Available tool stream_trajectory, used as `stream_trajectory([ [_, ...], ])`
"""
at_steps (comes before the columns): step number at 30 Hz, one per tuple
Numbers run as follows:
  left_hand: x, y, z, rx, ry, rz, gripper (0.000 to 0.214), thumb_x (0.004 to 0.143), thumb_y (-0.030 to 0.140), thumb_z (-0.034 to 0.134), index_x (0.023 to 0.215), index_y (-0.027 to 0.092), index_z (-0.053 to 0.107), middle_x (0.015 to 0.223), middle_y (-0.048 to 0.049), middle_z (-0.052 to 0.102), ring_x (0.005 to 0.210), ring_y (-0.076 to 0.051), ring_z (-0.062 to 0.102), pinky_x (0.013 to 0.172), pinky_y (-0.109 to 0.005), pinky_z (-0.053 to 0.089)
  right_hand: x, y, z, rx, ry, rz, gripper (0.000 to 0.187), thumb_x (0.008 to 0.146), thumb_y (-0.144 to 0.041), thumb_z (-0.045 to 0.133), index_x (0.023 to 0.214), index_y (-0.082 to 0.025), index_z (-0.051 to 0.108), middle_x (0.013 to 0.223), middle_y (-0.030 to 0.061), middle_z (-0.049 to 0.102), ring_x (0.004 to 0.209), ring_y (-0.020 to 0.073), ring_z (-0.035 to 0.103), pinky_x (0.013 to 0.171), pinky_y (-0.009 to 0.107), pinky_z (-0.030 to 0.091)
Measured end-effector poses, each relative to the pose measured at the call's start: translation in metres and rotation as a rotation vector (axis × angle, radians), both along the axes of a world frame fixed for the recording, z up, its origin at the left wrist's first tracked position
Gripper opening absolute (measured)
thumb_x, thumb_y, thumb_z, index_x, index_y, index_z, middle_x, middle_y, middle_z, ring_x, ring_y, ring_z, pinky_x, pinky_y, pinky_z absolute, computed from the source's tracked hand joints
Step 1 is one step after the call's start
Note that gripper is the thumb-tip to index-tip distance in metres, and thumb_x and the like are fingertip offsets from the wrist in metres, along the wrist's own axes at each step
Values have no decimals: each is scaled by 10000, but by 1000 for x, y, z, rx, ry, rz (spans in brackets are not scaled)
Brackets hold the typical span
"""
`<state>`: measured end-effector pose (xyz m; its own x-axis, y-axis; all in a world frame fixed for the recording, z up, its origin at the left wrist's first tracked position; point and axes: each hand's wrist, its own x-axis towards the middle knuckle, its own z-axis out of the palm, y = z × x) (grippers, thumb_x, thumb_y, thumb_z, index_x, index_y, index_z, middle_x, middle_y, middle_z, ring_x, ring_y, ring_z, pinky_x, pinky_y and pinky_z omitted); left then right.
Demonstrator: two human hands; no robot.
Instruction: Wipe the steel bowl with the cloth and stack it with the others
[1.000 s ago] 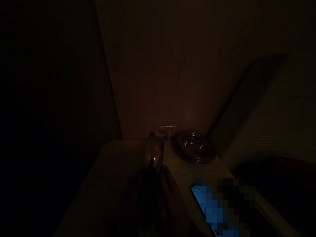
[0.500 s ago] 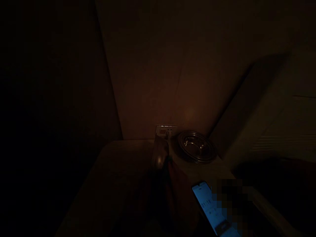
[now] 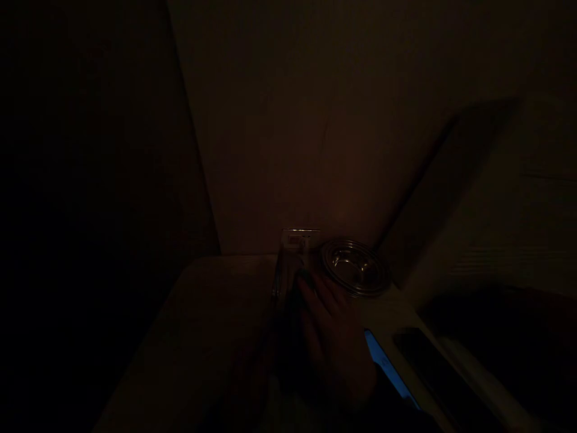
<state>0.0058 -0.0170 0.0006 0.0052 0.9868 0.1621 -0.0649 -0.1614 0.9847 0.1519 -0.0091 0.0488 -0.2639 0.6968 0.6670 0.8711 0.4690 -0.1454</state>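
The scene is very dark. My right hand [image 3: 340,343] lies over a dark, cloth-like thing [image 3: 288,343], fingers close together and bent onto it. Just beyond the fingertips, a pale, shiny object [image 3: 286,273] with a glinting left edge points toward the wall; its kind is too dim to tell. My left hand [image 3: 247,373] is a faint reddish shape at the near side of this object, its fingers lost in shadow.
Shallow metal dishes [image 3: 354,267] are stacked on the wooden tabletop [image 3: 202,313] by the wall. Behind stands a wall socket plate [image 3: 300,239]. A lit phone [image 3: 387,367] lies right of my hand, beside a dark, long flat object [image 3: 446,379].
My right hand has moved up and right over the dark cloth-like thing, now covering part of the phone. The shiny object has shifted or turned slightly. The picture is dimmer.
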Motion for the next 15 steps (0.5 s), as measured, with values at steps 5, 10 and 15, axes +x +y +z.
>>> stream_trajectory([
  [5, -2, 1, 1, 7, -5, 2, 298, 904, 350, 520, 1132, 166, 579, 1135, -80, 598, 943, -185, 604, 803, -377, 522, -5, -8, -2, 75, -82, 65, 423, 897, -138, 416, 1311, -143, 503, 1396, 170, 459, 1263, 313, 429, 963, 532, 416],
  [10, -2, 1, 1, 1, 5, -8, 290, 904, 348, 521, 1120, 166, 586, 1128, -78, 602, 939, -183, 605, 804, -375, 521, -3, -6, 1, 69, -80, 65, 417, 897, -138, 406, 1299, -154, 513, 1391, 140, 474, 1263, 303, 424, 987, 544, 387],
  [15, -2, 1, 2, 3, -5, -4, 281, 906, 358, 515, 1092, 165, 598, 1100, -73, 616, 916, -175, 612, 793, -364, 524, -8, -1, 3, 56, -43, 81, 431, 899, -144, 396, 1322, -141, 483, 1394, 125, 475, 1284, 293, 394, 986, 530, 401],
])
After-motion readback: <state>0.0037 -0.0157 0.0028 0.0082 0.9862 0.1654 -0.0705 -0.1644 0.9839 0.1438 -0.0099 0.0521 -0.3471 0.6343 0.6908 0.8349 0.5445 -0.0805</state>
